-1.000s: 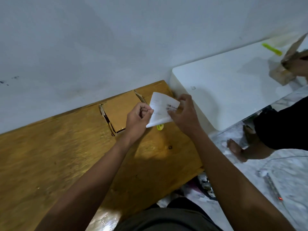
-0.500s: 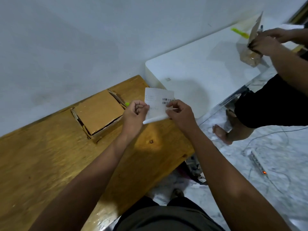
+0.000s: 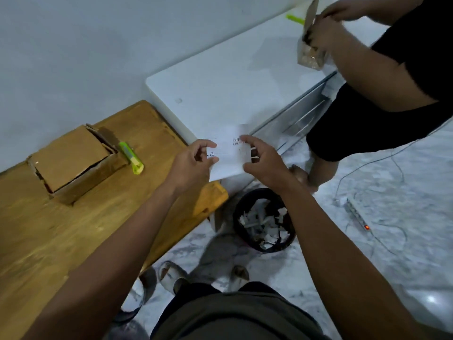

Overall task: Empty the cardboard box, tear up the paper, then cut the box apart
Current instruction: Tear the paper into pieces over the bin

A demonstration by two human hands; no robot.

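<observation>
The person stands at the corner where the wooden table [image 3: 73, 231] meets a white table [image 3: 220, 89], holding a printed paper slip [image 3: 226, 155] in the air in front of them, above the floor and the black wastebasket [image 3: 263, 219]. The left hand [image 3: 193, 163] pinches the slip's left edge between thumb and curled fingers, and the right hand [image 3: 263, 163] pinches its right side near the printed barcode, so both hands are clamped on the same sheet with a short stretch of paper between them. The slip looks whole; I can see no tear in it yet. The cardboard box [image 3: 73, 163] sits on the wooden table near the wall, its flaps loosely folded over, and a lime-green utility knife [image 3: 131, 157] lies just beside it on the right. So it seems the emptying is done and the tearing step is in hand, with the cutting yet to come. The wastebasket already holds a heap of white scraps, which suggests where the pieces should go. The next move, I would say, calls for the two hands to pull opposite ways across the sheet to start a rip, holding it over the basket so the bits fall in. A second person at the white table handles another small box [image 3: 310, 52].
</observation>
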